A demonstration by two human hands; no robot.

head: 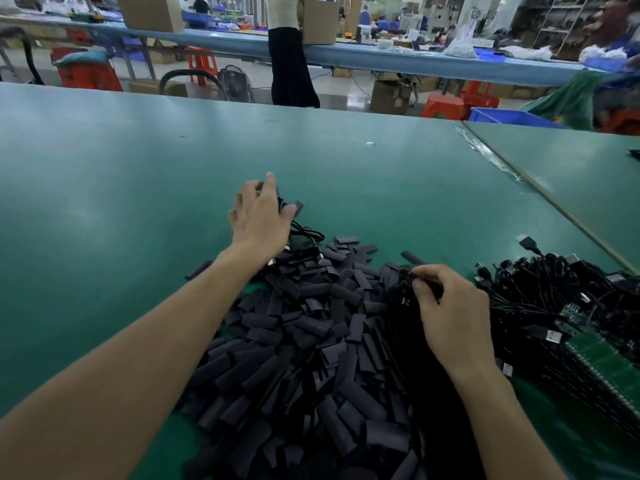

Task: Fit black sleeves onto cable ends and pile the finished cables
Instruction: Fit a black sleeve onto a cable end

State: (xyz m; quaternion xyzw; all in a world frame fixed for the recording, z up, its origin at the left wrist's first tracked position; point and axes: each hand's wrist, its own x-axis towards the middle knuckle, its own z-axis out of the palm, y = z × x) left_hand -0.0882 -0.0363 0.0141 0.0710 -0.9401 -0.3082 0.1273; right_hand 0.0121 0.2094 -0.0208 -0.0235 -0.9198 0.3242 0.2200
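Few cables look finished: left of centre, the left hand [261, 216] spreads over the small finished pile [306, 237], its grasp hidden from me. Mid-frame lies a deep sleeve heap [311, 341]. Lower right, the right hand [450, 317] pinches a cable end [405, 276] beside the big cable tangle [554, 299]. Most of the work remains, I'd judge.

Single head-worn wide-angle view, facing forward and down, close over the green table [121, 161], far bench [381, 60] beyond

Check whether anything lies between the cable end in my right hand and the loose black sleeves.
Nothing visible does. The right hand pinches the cable end right at the edge of the sleeve pile.
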